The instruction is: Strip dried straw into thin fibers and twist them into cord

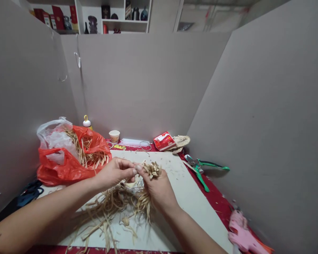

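At the centre, a bundle of dried, papery husk (152, 170), straw-coloured and curled into ruffled, petal-like tips, stands in the right hand (159, 188). That hand is closed around its middle, with stringy, frayed ends spilling out below the fist at seven o'clock. At nine o'clock, the left hand (119, 171) has thumb and fingers pinched together, touching the right thumb; what lies between them is too small to tell.

Outward from the bundle, limp, twisted loose strands (106, 203) lie tangled at eight o'clock on a smooth, pale, flat board (198, 218). At nine o'clock, a crinkled red plastic bag (55, 169) holds stiffer straw (86, 151). A round-rimmed cup (114, 136) stands at eleven; a glossy, boxy red packet (164, 141) leans toward one, beside coarse woven pieces (183, 141). Green-handled pliers (202, 169) lie at three, and a pink glue gun (242, 233) at four.
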{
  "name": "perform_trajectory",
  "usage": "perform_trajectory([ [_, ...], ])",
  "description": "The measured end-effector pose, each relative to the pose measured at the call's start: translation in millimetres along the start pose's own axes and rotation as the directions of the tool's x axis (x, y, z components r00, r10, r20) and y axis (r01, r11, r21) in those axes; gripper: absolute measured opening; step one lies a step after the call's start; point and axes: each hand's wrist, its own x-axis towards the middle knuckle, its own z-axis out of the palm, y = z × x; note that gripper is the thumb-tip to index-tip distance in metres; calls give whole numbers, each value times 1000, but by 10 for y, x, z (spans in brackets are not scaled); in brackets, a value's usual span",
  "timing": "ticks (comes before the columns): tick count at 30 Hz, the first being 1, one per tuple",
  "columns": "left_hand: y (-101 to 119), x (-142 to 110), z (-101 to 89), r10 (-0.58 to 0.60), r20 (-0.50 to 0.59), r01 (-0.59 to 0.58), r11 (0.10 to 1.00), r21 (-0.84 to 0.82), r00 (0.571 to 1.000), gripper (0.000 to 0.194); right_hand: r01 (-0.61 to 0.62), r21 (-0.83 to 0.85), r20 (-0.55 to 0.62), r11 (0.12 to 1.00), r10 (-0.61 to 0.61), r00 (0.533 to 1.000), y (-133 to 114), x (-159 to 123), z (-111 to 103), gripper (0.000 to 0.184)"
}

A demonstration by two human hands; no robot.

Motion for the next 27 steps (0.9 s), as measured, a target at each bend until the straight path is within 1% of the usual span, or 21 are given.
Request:
perform_trajectory([
  [2, -42, 20, 35, -4, 27, 5, 1000, -26, 1000, 23, -26, 30, -55, 999, 28, 998, 4, 17, -40, 28],
  [4, -81, 14, 40, -9, 63, 9, 1000, -13, 998, 21, -57, 102, -112, 993, 68, 991, -1, 41, -69, 32],
  [6, -99, -11, 34, -21, 93, 18, 999, 40, 995, 18, -51, 243, -168, 969, 93, 981, -23, 67, -76, 34],
  [7, -98, -26, 30, -33, 103, 26, 997, 73, 994, 18, -46, 333, -181, 942, 112, 977, -40, 79, -73, 35],
  [8, -89, -42, 25, -45, 108, 34, 994, 103, 993, 18, -51, 423, -174, 905, 136, 975, -60, 90, -70, 36],
  [10, -56, -71, 5, -61, 95, 47, 988, 144, 994, 19, -96, 555, -99, 826, 180, 979, -105, 107, -73, 37],
  [11, -34, -84, -15, -68, 86, 54, 986, 159, 994, 19, -118, 586, -63, 802, 190, 980, -128, 113, -83, 38],
  [12, -11, -97, -46, -78, 84, 62, 983, 175, 993, 19, -121, 594, -52, 795, 188, 981, -152, 119, -100, 38],
  [13, 13, -111, -88, -96, 94, 76, 977, 197, 991, 19, -106, 587, -66, 803, 178, 982, -178, 125, -124, 40],
  [15, 54, -151, -215, -157, 115, 122, 956, 267, 981, 21, -40, 532, -139, 846, 134, 981, -240, 144, -196, 45],
  [16, 68, -176, -299, -186, 106, 144, 936, 322, 977, 21, -3, 493, -178, 870, 104, 978, -278, 158, -242, 47],
  [17, 74, -206, -392, -205, 79, 158, 904, 398, 976, 21, 36, 453, -215, 891, 70, 974, -318, 173, -293, 49],
  [18, 71, -240, -489, -215, 35, 169, 852, 496, 976, 20, 78, 418, -251, 905, 33, 967, -361, 190, -347, 51],
  [19, 55, -276, -585, -218, -14, 181, 773, 608, 976, 18, 124, 387, -291, 914, -7, 957, -404, 208, -404, 53],
  [21, -20, -350, -745, -244, -80, 205, 547, 812, 966, 14, 198, 345, -359, 917, -67, 931, -481, 235, -515, 53],
  [23, -147, -417, -832, -306, -118, 220, 324, 920, 945, 19, 228, 341, -384, 912, -86, 919, -538, 246, -611, 53],
  [24, -221, -443, -845, -329, -138, 226, 244, 943, 934, 19, 230, 348, -379, 909, -88, 921, -560, 245, -649, 53],
  [25, -291, -464, -843, -336, -155, 228, 189, 955, 929, 18, 233, 357, -371, 905, -91, 924, -577, 240, -681, 52],
  [26, -351, -478, -829, -329, -171, 232, 156, 960, 928, 16, 231, 365, -356, 902, -94, 930, -591, 232, -706, 52],
  [27, -391, -486, -811, -317, -182, 236, 141, 961, 931, 14, 229, 372, -338, 899, -98, 936, -603, 225, -725, 52],
])
